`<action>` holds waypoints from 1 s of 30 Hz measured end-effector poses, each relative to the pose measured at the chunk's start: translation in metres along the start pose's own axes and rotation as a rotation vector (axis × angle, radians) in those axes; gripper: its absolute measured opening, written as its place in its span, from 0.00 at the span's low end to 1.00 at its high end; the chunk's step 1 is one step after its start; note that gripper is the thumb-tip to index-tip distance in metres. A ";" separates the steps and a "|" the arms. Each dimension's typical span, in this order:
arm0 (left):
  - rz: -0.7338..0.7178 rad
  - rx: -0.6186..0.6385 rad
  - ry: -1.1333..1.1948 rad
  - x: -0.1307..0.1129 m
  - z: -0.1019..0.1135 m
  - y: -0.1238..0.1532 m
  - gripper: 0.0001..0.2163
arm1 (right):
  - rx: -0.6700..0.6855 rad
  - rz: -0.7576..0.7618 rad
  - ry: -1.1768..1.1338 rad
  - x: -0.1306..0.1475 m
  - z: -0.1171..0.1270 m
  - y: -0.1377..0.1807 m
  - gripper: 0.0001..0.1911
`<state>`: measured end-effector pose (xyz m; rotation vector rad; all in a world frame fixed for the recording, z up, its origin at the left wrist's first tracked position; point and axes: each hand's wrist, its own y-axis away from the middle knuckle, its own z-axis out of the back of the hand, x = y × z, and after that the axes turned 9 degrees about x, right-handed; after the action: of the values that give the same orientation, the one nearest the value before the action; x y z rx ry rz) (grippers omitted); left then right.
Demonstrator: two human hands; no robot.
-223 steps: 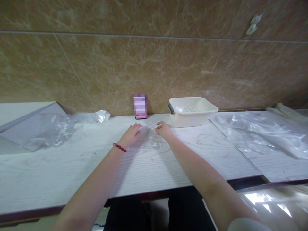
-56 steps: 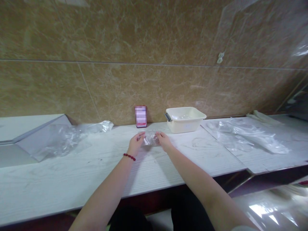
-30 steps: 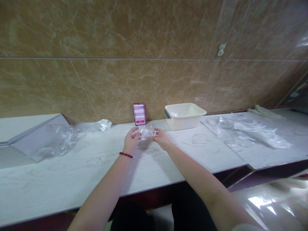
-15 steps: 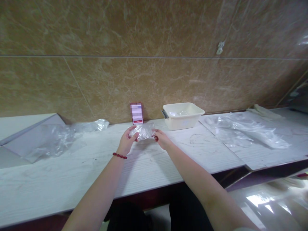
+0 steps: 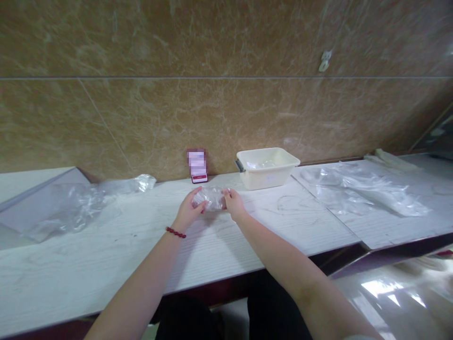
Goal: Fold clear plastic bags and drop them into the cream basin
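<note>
A small crumpled clear plastic bag is held between both hands just above the white tabletop, near the wall. My left hand, with a red bead bracelet on the wrist, pinches the bag's left end. My right hand grips its right end. Both hands are closed on the plastic, a few centimetres apart.
A cream plastic tub stands to the right of the hands by the wall. A small red-and-white card leans on the wall behind them. Loose clear plastic sheets lie at the left and on the right board.
The bag lay flat on the table under my hands 7.4 s ago; it is now bunched up and lifted between them. The hands have come closer together.
</note>
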<state>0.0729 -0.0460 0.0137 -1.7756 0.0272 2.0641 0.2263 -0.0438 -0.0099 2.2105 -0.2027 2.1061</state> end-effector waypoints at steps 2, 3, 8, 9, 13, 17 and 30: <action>-0.015 -0.015 -0.015 0.000 -0.002 0.000 0.27 | -0.010 0.046 0.112 -0.001 0.002 -0.001 0.16; -0.019 -0.014 -0.031 0.000 -0.002 0.001 0.28 | -0.011 0.061 0.160 0.000 0.003 -0.001 0.16; -0.024 -0.002 -0.094 -0.006 -0.002 0.003 0.28 | -0.027 0.080 0.129 0.014 0.005 0.004 0.16; -0.032 -0.013 -0.088 -0.008 -0.003 0.004 0.28 | -0.018 0.045 0.034 0.017 0.005 0.006 0.16; -0.066 -0.109 -0.038 -0.013 -0.003 0.005 0.28 | 0.318 -0.277 -0.479 0.027 0.004 0.018 0.20; -0.104 -0.163 -0.046 -0.011 -0.002 0.005 0.29 | 0.557 -0.405 -0.714 0.028 -0.006 0.028 0.14; -0.333 0.083 -0.307 -0.003 -0.004 0.006 0.30 | 0.189 0.034 -0.448 0.081 0.009 0.007 0.06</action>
<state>0.0756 -0.0532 0.0144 -1.2975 -0.2512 2.0288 0.2375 -0.0556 0.0707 2.7845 -0.0687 1.6737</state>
